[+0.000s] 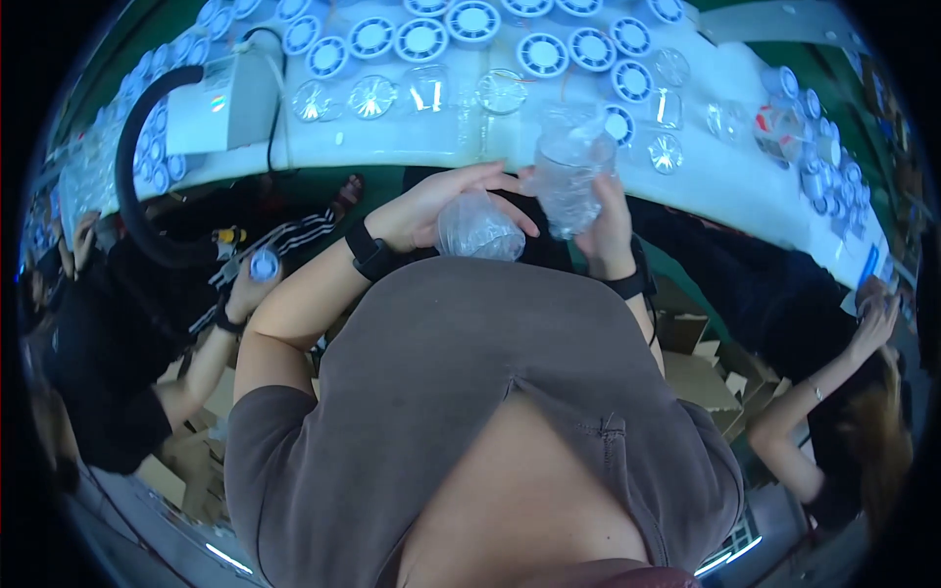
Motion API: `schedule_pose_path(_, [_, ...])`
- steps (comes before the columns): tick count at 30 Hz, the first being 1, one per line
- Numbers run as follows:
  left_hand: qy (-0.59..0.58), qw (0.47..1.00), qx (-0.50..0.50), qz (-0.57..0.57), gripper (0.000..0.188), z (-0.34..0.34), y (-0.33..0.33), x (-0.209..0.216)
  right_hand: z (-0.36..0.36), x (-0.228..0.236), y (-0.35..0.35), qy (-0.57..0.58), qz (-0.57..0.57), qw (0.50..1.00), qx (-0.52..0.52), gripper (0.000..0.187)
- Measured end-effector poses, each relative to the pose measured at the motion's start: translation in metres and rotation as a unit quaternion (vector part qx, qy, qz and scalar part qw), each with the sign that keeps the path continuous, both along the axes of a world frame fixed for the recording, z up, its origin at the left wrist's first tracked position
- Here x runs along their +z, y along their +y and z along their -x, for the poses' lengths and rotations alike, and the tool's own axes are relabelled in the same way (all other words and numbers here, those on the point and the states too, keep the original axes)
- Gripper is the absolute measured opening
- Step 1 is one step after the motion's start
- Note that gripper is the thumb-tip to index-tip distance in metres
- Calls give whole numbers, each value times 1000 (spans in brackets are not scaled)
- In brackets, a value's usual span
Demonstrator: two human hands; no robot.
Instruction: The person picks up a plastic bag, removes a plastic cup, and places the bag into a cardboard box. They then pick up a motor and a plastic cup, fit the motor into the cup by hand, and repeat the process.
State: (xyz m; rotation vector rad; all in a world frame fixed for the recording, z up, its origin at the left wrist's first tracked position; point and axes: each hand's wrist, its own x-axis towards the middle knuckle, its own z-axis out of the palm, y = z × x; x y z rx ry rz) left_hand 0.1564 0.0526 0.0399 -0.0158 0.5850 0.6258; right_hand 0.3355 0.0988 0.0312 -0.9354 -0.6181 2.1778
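Observation:
At the table's near edge, my left hand (pixel 436 203) is curled round a clear, rounded plastic container (pixel 478 227) held low, close to my shirt. Beside it my right hand (pixel 610 223) grips a clear plastic cup-like container (pixel 569 171), raised a little higher. Its lower part looks crumpled or filled with clear film; I cannot tell which. The fingertips of my left hand reach toward this second container; whether they touch it is unclear. Just beyond, several clear jars lie or stand on the table, among them a round clear jar (pixel 501 90).
The white table (pixel 382 137) curves across, bearing several jars with white-and-blue slotted lids (pixel 421 39). A white box-shaped device (pixel 211 113) with a thick black hose (pixel 127 157) stands at left. Co-workers sit on both sides; one hand (pixel 257 279) holds a jar. Cardboard boxes (pixel 696 377) lie below.

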Motion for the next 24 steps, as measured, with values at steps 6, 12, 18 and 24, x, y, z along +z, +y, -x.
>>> schedule_pose_path(6, [-13, 995, -73, -72, 54, -14, 25, -5, -46, 26, 12, -68, -2, 998, -5, 46])
schedule_pose_path(12, [-63, 986, -127, -92, 53, -12, 39, -6, -127, 15, 82, -521, -138, 827, -159, 45])
schedule_pose_path(18, [-39, 991, -91, -91, 47, -12, 53, -8, -165, -55, 135, -670, -384, 621, -132, 27])
schedule_pose_path(24, [-13, 996, -44, -79, 46, -24, 63, -6, -131, -33, 121, -636, -376, 641, -206, 20])
